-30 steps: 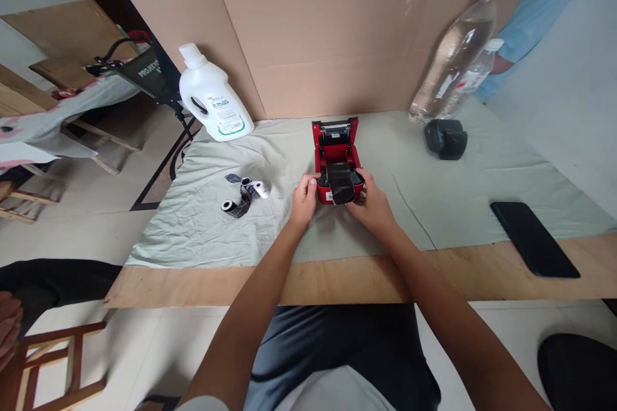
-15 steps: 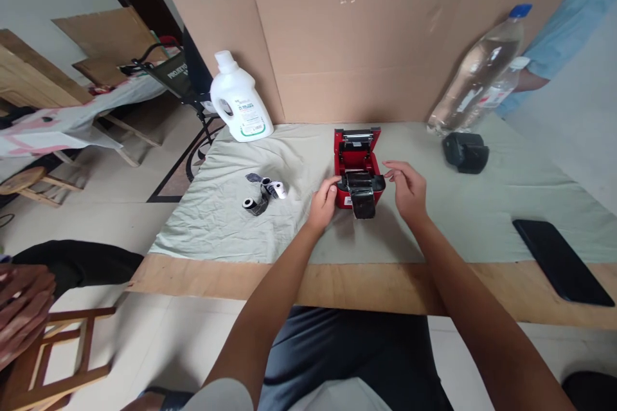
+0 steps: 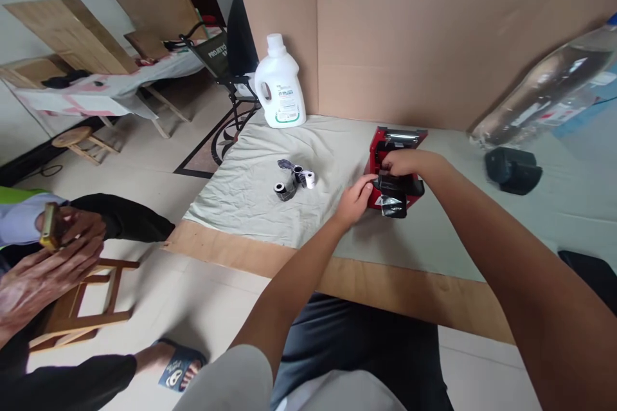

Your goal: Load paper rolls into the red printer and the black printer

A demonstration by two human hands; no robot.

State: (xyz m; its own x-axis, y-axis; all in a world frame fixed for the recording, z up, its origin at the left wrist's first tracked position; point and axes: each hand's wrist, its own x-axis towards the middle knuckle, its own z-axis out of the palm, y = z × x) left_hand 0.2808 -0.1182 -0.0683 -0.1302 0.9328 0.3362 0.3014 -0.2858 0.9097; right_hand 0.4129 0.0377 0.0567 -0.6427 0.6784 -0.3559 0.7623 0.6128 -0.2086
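A small red-and-black printer (image 3: 373, 163) stands on the cloth with its lid (image 3: 402, 136) raised, a metal roller showing inside it. My left hand (image 3: 354, 200) grips the left front corner of the printer. Over the printer's front hangs a shiny black strip (image 3: 394, 204). My right hand (image 3: 409, 162) reaches from the right into the open compartment, its fingers curled; the fingertips and whatever they touch are hidden. To the left lie small rolls, one dark (image 3: 285, 190) and one white (image 3: 308, 179), with a loose dark printed strip beside them.
A white detergent jug (image 3: 284, 92) stands at the back left before a cardboard screen (image 3: 385, 31). Large clear bottles (image 3: 544, 89), a black block-like object (image 3: 513, 170) and a dark flat object (image 3: 590, 276) are on the right. At left, a seated person's hands (image 3: 62, 253) hold a phone.
My right hand has moved from beside the printer into its open compartment. My left hand stays on the printer's left side. The view has turned left.
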